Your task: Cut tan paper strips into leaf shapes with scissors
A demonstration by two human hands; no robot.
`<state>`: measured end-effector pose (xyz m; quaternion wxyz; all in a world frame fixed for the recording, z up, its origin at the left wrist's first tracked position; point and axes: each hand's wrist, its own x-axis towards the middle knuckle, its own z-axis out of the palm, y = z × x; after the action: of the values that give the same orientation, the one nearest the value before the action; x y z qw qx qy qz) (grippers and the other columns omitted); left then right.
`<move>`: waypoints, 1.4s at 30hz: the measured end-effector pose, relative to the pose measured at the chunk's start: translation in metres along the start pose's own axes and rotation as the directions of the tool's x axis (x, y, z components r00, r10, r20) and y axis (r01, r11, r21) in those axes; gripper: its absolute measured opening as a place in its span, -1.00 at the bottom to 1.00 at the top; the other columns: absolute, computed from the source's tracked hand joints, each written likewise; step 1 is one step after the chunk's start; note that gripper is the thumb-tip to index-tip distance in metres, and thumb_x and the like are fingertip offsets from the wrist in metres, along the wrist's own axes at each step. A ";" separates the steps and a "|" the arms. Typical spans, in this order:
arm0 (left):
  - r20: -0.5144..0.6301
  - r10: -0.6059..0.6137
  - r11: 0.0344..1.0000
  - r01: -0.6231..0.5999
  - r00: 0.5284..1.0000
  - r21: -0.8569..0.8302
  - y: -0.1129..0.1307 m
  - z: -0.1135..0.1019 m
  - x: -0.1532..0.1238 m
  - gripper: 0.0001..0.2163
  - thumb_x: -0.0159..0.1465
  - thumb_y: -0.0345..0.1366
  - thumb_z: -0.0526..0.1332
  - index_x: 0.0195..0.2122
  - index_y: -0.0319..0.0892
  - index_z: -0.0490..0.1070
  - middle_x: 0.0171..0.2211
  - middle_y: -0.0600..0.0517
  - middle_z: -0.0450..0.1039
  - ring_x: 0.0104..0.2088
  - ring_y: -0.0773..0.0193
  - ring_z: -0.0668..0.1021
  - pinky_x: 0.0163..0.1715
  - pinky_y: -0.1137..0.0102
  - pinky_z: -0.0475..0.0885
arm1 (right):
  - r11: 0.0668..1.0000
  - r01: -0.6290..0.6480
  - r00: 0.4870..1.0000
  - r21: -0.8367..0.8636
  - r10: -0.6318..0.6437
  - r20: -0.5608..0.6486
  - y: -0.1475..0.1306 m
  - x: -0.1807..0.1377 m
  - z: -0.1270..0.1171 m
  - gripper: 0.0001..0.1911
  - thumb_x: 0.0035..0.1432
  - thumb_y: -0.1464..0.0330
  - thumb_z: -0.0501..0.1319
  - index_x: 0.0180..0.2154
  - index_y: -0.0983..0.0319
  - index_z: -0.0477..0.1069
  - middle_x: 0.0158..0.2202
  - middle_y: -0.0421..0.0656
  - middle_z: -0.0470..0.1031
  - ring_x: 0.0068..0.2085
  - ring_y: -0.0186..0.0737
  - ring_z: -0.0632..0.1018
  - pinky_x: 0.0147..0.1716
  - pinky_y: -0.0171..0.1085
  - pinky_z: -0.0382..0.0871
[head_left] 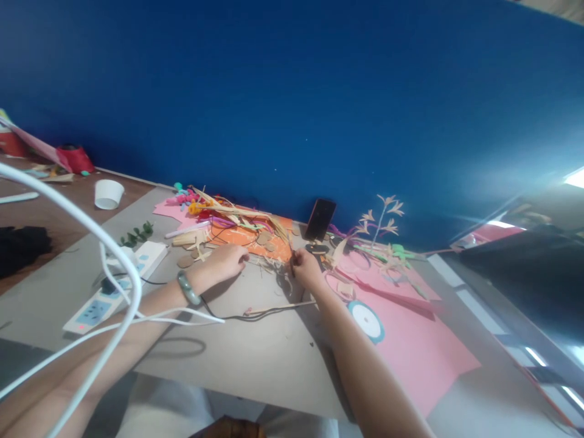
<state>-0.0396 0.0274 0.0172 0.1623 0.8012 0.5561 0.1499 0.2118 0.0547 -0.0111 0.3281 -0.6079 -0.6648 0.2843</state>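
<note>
Two hands, head view | left hand curled narrow, fingertips on dry, wispy straw strands (grip unclear) | right hand pinched around thin dark piece | strands on matte grey table, beside orange paper sheet

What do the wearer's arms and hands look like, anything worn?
No sleeves or gloves: the left hand and right hand are bare, as are both arms as far as the frame shows. A smooth, pale green bangle circles the left wrist. Nothing is visible on the right wrist. A white cable loops in front of the left arm.
</note>
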 end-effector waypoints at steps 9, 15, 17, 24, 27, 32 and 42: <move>0.125 -0.112 0.677 0.168 0.986 -0.716 0.003 0.021 -0.002 -0.70 0.08 -0.23 0.26 -0.18 -0.24 0.52 -0.47 0.00 0.52 -0.56 0.35 0.45 -0.55 0.47 0.30 | 0.913 -0.063 0.997 0.403 0.037 0.073 -0.028 -0.010 0.001 -0.60 -0.28 0.22 0.40 -0.44 0.22 0.24 -0.51 -0.23 0.45 -0.52 -0.33 0.42 -0.50 -0.34 0.28; 0.113 -0.133 0.427 0.160 0.985 -0.890 0.019 0.023 -0.010 -0.73 0.06 -0.20 0.30 -0.26 -0.25 0.52 -0.50 0.06 0.46 -0.53 0.41 0.39 -0.55 0.51 0.23 | 0.884 -0.040 0.993 0.465 -0.015 0.114 -0.046 -0.026 0.017 -0.57 -0.30 0.22 0.45 -0.46 0.21 0.25 -0.54 -0.24 0.46 -0.53 -0.32 0.43 -0.50 -0.32 0.32; 0.063 -0.112 0.438 0.106 0.992 -0.893 0.020 0.022 -0.012 -0.80 0.09 -0.19 0.28 -0.39 -0.25 0.51 -0.55 0.09 0.41 -0.55 0.44 0.36 -0.53 0.51 0.22 | 0.888 -0.028 0.990 0.459 -0.039 0.136 -0.049 -0.031 0.020 -0.60 -0.26 0.23 0.44 -0.46 0.21 0.27 -0.54 -0.25 0.45 -0.53 -0.34 0.43 -0.50 -0.33 0.32; 0.004 -0.173 0.388 0.072 0.985 -0.919 0.023 0.021 -0.014 -0.85 0.05 -0.26 0.30 -0.49 -0.26 0.45 -0.59 0.11 0.37 -0.55 0.44 0.37 -0.49 0.50 0.24 | 0.888 -0.017 0.984 0.460 -0.067 0.165 -0.053 -0.038 0.026 -0.58 -0.25 0.17 0.43 -0.45 0.20 0.26 -0.52 -0.24 0.45 -0.50 -0.30 0.45 -0.48 -0.31 0.34; 0.043 -0.216 0.308 0.109 0.975 -0.945 0.024 0.023 -0.014 -0.84 0.04 -0.26 0.32 -0.48 -0.26 0.44 -0.61 0.11 0.37 -0.58 0.44 0.37 -0.53 0.51 0.24 | 0.897 -0.016 0.985 0.442 -0.061 0.160 -0.054 -0.038 0.027 -0.57 -0.22 0.14 0.42 -0.44 0.20 0.26 -0.52 -0.24 0.43 -0.49 -0.29 0.44 -0.47 -0.31 0.34; 0.061 -0.247 0.261 0.127 0.967 -0.957 0.022 0.021 -0.013 -0.84 0.06 -0.25 0.30 -0.46 -0.26 0.45 -0.62 0.11 0.39 -0.61 0.46 0.36 -0.56 0.53 0.24 | 0.955 0.046 0.973 0.292 -0.109 0.202 -0.053 -0.034 0.020 -0.62 -0.13 0.12 0.36 -0.46 0.20 0.25 -0.54 -0.25 0.36 -0.51 -0.33 0.36 -0.50 -0.34 0.24; -0.001 -0.248 0.248 0.062 0.969 -0.967 0.015 0.016 -0.012 -0.84 0.11 -0.24 0.25 -0.44 -0.26 0.46 -0.58 0.07 0.41 -0.56 0.43 0.42 -0.55 0.53 0.27 | 0.976 0.208 0.913 -0.061 -0.171 0.371 -0.048 -0.031 0.009 -0.59 -0.08 0.13 0.31 -0.56 0.21 0.13 -0.63 -0.35 0.11 -0.57 -0.42 0.13 -0.60 -0.39 -0.01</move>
<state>-0.0239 0.0096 0.0084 0.5846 0.4655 0.4379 0.4998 0.1764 0.0190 0.0183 0.1949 -0.4930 -0.7830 0.3253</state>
